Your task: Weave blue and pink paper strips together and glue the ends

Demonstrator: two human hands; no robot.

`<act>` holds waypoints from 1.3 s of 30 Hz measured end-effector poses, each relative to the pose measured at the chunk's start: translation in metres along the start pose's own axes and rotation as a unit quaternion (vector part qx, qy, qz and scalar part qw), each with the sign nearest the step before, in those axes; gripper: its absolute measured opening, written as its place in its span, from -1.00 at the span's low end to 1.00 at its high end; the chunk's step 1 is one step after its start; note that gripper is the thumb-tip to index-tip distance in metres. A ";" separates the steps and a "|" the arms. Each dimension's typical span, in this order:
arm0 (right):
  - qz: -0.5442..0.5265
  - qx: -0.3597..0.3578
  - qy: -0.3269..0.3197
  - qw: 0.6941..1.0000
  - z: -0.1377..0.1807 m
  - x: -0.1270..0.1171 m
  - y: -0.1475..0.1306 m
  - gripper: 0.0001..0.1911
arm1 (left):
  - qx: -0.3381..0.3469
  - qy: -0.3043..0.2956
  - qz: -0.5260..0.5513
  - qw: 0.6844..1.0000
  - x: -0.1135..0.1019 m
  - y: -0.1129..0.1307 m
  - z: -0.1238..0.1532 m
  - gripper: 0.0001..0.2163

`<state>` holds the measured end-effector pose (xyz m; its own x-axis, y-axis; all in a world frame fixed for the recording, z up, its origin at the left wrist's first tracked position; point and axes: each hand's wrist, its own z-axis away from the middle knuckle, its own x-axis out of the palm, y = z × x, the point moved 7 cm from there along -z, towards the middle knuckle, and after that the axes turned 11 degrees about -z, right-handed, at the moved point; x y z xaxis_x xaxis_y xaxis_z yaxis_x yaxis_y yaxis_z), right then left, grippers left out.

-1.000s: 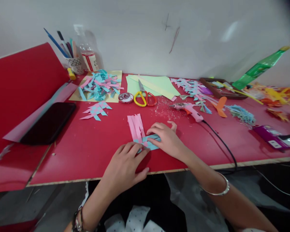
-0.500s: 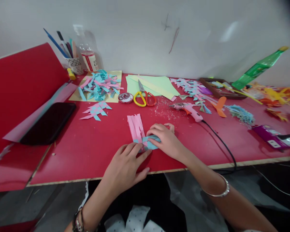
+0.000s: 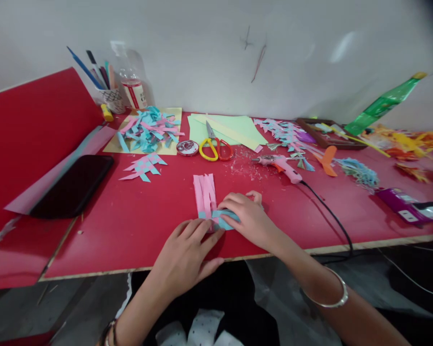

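Several pink paper strips (image 3: 205, 193) lie side by side on the red table (image 3: 130, 226), with blue paper strips (image 3: 224, 218) crossing their near ends. My left hand (image 3: 185, 254) lies flat with its fingers stretched out, the fingertips pressing on the near ends of the pink strips. My right hand (image 3: 248, 216) is curled over the blue strips, its fingers pinching one of them where it crosses the pink ones. The woven part is partly hidden under both hands.
A finished pink and blue weave (image 3: 143, 166) and a pile of loose strips (image 3: 149, 129) lie at the back left. Scissors (image 3: 216, 144), a round tin (image 3: 187, 147), green paper (image 3: 234, 127), a pink glue gun (image 3: 281, 163) with black cord, a black phone (image 3: 74, 185) and a pen cup (image 3: 111, 98) surround the work.
The right hand's fingers have curled tighter over the blue strips. The left hand has stayed pressed on the pink strips. The view has shifted slightly.
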<state>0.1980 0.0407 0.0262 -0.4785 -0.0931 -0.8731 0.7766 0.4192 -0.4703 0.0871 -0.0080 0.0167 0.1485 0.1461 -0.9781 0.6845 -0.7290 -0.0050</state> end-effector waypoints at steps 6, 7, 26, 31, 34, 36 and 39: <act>0.001 0.005 -0.029 1.000 0.000 -0.001 -0.004 -0.81 | -0.011 -0.002 -0.008 1.000 0.000 -0.001 0.005 -0.46; 0.001 -0.004 -0.033 0.999 -0.002 -0.002 -0.005 -0.78 | -0.014 -0.004 -0.010 1.000 0.000 -0.002 0.005 -0.46; 0.080 -0.080 -0.066 0.991 -0.044 -0.003 0.026 -0.59 | -0.037 -0.018 -0.015 0.999 0.005 -0.003 0.004 -0.48; 0.108 -0.054 -0.021 0.992 -0.047 -0.008 0.032 -0.62 | -0.040 -0.016 -0.021 0.999 0.004 -0.004 0.004 -0.49; 0.052 -0.074 -0.024 0.996 -0.045 -0.008 0.030 -0.65 | -0.041 -0.021 -0.021 0.999 0.004 -0.004 0.003 -0.49; 0.005 -0.091 -0.040 0.995 -0.045 -0.004 0.029 -0.65 | -0.041 -0.022 -0.021 0.999 0.004 -0.004 0.003 -0.50; -0.027 -0.091 -0.046 0.994 -0.047 0.003 0.031 -0.62 | -0.042 -0.024 -0.022 0.999 0.002 -0.004 0.003 -0.51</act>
<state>0.2013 0.0961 0.0155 -0.4724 -0.1985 -0.8588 0.6591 0.5674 -0.4937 0.0826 -0.0068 0.0136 0.0851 0.1433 -0.9860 0.7478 -0.6632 -0.0319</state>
